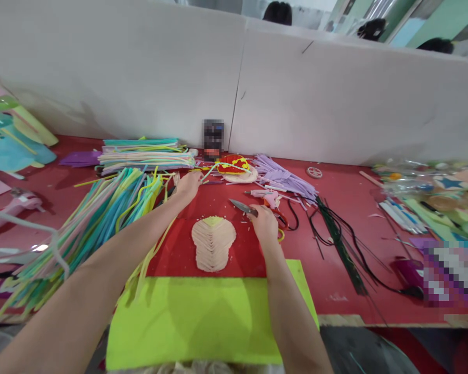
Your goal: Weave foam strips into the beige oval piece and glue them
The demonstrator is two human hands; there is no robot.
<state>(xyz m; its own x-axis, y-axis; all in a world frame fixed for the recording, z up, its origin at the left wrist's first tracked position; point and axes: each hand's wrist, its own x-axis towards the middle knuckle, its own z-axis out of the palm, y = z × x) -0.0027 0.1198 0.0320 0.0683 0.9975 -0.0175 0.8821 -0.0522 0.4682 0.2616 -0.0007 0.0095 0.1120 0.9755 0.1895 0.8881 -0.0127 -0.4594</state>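
Note:
My left hand (189, 188) reaches past the bundle of coloured pipe cleaners, its fingers closed on one end of a pale green pipe cleaner (215, 167) that arcs to the right. Scissors (242, 208) are in my right hand (265, 224), blades together and pointing left. Between my forearms lies a flat cream piece (213, 245) of ribbed strips, with a yellow-green tip. A lime green sheet (195, 317) covers the near table edge. Behind the hands, a red and yellow piece (233, 164) rests on a cream round one (242, 177).
Loose pipe cleaners (97, 213) spread at left, with stacked ones (140, 156) behind. A lilac bundle (284, 174) and pink glue gun (271, 197) lie beyond my right hand. Black cords (341, 234) cross the right side. A white partition (315, 98) stands behind the red table (351, 182).

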